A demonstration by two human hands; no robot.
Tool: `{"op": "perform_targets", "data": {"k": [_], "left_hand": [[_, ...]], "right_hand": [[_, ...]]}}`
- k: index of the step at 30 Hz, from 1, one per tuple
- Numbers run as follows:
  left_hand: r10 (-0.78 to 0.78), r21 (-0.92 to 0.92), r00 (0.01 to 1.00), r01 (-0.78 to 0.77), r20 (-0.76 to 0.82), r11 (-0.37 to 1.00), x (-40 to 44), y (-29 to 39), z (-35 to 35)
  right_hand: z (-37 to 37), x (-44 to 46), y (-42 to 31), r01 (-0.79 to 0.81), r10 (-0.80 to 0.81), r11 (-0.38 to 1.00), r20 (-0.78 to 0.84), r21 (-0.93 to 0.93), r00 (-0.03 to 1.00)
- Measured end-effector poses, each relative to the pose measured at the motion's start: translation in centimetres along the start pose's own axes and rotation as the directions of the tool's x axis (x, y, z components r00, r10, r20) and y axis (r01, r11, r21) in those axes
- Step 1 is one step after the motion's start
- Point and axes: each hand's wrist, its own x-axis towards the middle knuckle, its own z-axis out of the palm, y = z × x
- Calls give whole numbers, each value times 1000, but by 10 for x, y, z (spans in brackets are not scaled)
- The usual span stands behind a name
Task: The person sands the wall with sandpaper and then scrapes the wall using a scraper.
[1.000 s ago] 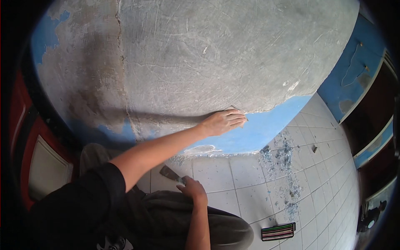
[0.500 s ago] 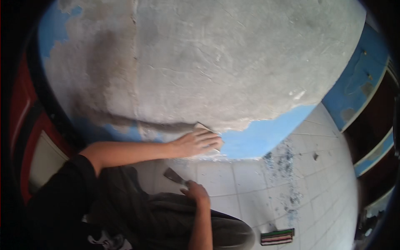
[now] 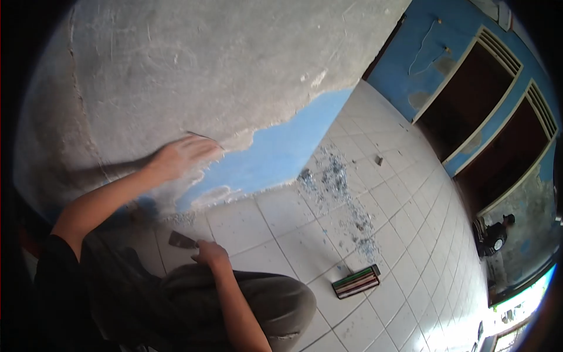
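My left hand [image 3: 186, 155] lies flat against the bare grey wall [image 3: 205, 70], just above a patch of remaining blue paint [image 3: 272, 149]. Under its fingers is a thin piece of sandpaper [image 3: 202, 136]; mostly its dark edge shows, the rest being covered. Low over the floor, near my bent knee, my right hand [image 3: 212, 256] is closed round the handle of a putty knife [image 3: 182, 240]. The knife's broad blade points left, apart from the wall.
Blue paint flakes [image 3: 337, 182] are strewn over the white tiled floor [image 3: 404, 234]. A striped, box-like object [image 3: 356, 281] lies right of my knee. Farther off are dark doorways [image 3: 469, 100] in a blue wall and another person [image 3: 494, 236] in dark clothes.
The view has swung right, bringing doorways and another person into sight. My left hand has slid up the wall with the sandpaper. My right hand still holds the putty knife low.
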Motion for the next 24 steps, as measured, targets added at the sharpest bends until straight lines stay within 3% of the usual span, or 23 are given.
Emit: {"op": "perform_targets", "data": {"k": [2,6,8,9,10,12,14,15,17,19,24], "left_hand": [[-99,167,994,89,50,982,-30,6,-10],[-173,181,974,146,144,973,-54,11,-21],[-200,97,969,188,143,977,-37,11,-24],[-228,-66,971,233,76,970,-21,12,-15],[-254,-232,967,248,8,941,-4,13,-8],[-205,-332,956,127,-211,935,30,15,22],[-306,-510,945,208,-114,835,70,25,28],[-257,-387,959,193,-121,902,79,25,55],[-213,99,977,212,8,972,78,36,42],[-198,165,980,191,31,968,58,28,37],[-195,304,975,155,105,940,-17,16,0]], "right_hand": [[-1,-1,-3,-21,21,1000,12,7,1000],[-16,-10,-19,-19,20,999,-13,32,1000],[1,6,-4,21,-21,1000,-28,-9,999],[12,15,-8,92,-94,994,-39,-51,995],[4,2,-11,68,-68,998,-50,-19,996],[14,12,4,122,-122,992,-2,-8,993],[5,3,7,99,-100,995,-11,-24,995],[-4,-7,9,64,-63,998,31,-17,998],[-12,-10,-5,51,-48,998,77,-25,996],[-15,-11,-7,17,-17,1000,10,1,1000],[-13,-5,-7,44,-43,999,30,-29,999]]}}
